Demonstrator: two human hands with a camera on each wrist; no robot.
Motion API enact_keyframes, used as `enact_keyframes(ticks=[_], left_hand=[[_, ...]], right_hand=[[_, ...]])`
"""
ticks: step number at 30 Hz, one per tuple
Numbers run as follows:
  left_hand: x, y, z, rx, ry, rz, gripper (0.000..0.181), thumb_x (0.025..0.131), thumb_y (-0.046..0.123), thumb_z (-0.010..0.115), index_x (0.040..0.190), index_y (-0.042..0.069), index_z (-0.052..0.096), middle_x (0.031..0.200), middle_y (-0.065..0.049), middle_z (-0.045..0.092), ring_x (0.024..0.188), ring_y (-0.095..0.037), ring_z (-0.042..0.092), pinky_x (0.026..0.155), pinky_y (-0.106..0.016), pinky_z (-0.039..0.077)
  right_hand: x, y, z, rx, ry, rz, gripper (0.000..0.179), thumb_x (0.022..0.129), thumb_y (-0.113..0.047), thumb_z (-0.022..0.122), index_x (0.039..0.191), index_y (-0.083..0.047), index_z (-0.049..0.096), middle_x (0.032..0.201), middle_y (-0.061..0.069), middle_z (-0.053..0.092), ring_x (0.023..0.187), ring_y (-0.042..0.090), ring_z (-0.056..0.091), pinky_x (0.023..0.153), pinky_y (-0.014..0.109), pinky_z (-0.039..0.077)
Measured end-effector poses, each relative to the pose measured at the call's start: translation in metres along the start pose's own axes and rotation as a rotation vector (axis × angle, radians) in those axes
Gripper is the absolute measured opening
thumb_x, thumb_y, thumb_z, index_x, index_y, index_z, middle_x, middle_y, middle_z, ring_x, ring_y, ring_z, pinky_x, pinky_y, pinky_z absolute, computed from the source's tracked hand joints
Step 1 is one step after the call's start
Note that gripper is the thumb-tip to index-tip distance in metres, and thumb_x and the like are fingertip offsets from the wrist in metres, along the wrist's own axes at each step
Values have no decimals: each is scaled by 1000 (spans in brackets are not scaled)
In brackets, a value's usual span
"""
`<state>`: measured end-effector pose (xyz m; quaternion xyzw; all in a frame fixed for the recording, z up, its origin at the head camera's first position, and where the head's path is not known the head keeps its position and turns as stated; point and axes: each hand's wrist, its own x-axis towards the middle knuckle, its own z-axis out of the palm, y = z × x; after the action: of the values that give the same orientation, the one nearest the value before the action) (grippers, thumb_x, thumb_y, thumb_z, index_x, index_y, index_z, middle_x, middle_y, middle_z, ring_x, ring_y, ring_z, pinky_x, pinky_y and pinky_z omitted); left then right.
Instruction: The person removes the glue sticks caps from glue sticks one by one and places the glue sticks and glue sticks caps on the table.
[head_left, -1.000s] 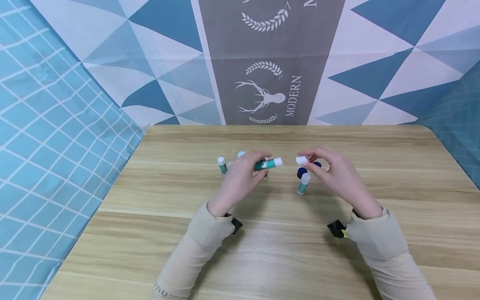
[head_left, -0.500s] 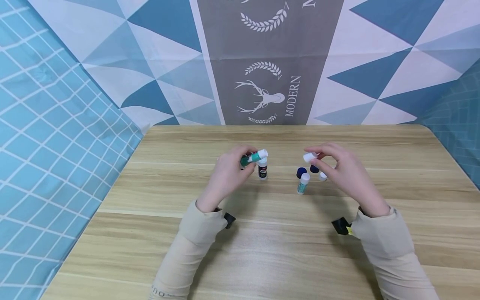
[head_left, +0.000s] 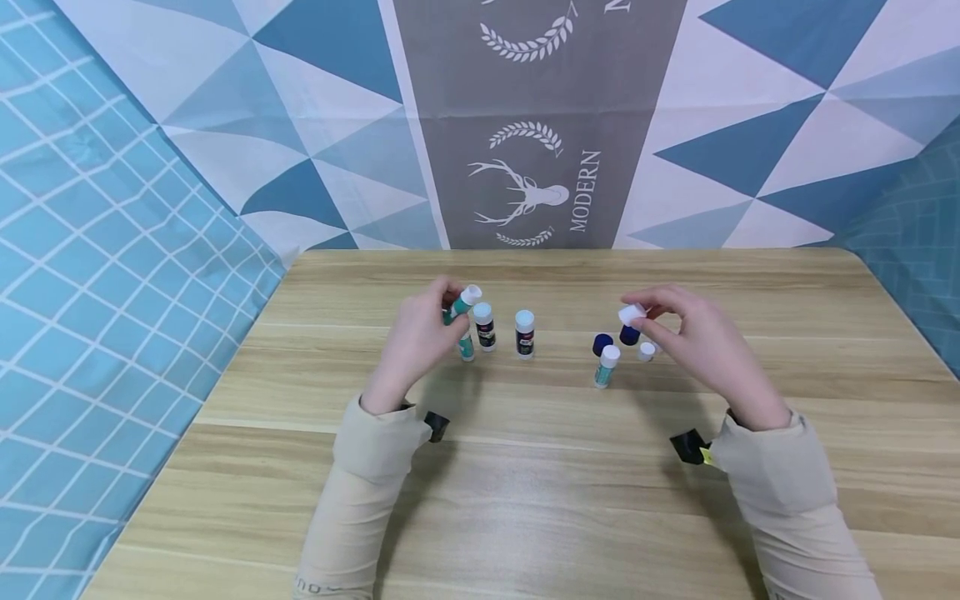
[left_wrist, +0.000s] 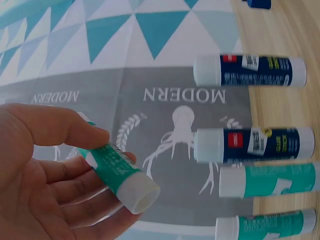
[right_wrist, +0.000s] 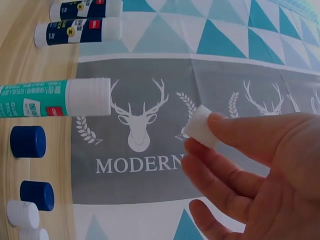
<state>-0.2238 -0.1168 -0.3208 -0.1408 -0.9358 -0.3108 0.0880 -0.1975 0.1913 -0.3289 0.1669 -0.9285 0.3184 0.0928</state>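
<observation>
My left hand (head_left: 420, 329) pinches a green glue stick (left_wrist: 117, 170) between thumb and fingers, tilted with its white uncapped end outward. It is above the left side of a row of standing glue sticks. Two navy glue sticks (left_wrist: 255, 145) and two green glue sticks (left_wrist: 280, 181) stand there, the green ones partly hidden by the hand in the head view. My right hand (head_left: 693, 333) pinches a small white cap (right_wrist: 201, 127) between thumb and fingertips, raised over the loose caps. Another green glue stick (head_left: 607, 367) stands upright left of this hand.
Two dark blue caps (right_wrist: 28, 141) lie on the wooden table (head_left: 555, 500) behind the right green stick. White caps (right_wrist: 23, 214) rest beside them. A patterned cloth (head_left: 525, 125) hangs at the table's back edge, and a blue checked cloth (head_left: 112, 292) hangs on the left.
The left hand has carried its glue stick leftward, uncovering the two navy sticks. The right hand has drawn slightly right with the white cap, widening the gap between the hands.
</observation>
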Motion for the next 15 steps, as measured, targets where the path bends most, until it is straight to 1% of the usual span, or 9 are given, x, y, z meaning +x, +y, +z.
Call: enact_keyframes(ticks=[3,7,11,15], left_hand=[[0,-4,-3,21,-14,-19,23,81,5,57,104,4,54,96,-10,62,74,-21,54,64,-31,45],[1,-7,-5,56,-35,-40,21,80,6,58,101,6,55,96,-10,58,76,-22,52,65,-32,44],[2,-12,-8,97,-54,-55,22,80,5,60,101,4,55,98,-12,56,80,-23,53,66,-34,46],[3,-18,-9,115,-78,-60,22,79,3,59,100,2,55,97,-13,58,82,-25,55,67,-35,47]], right_hand=[[0,2,-1,-6,-8,11,31,89,-24,58,117,-11,60,105,9,63,89,22,58,60,30,41],[0,4,-2,-21,-8,10,29,89,-20,59,116,-10,61,105,10,63,90,24,57,63,33,41],[1,6,-2,-36,-10,14,28,88,-17,60,115,-9,61,105,11,63,90,24,55,63,33,39],[2,8,-3,-44,-17,33,27,87,-14,61,113,-9,62,104,11,63,90,24,56,63,33,38]])
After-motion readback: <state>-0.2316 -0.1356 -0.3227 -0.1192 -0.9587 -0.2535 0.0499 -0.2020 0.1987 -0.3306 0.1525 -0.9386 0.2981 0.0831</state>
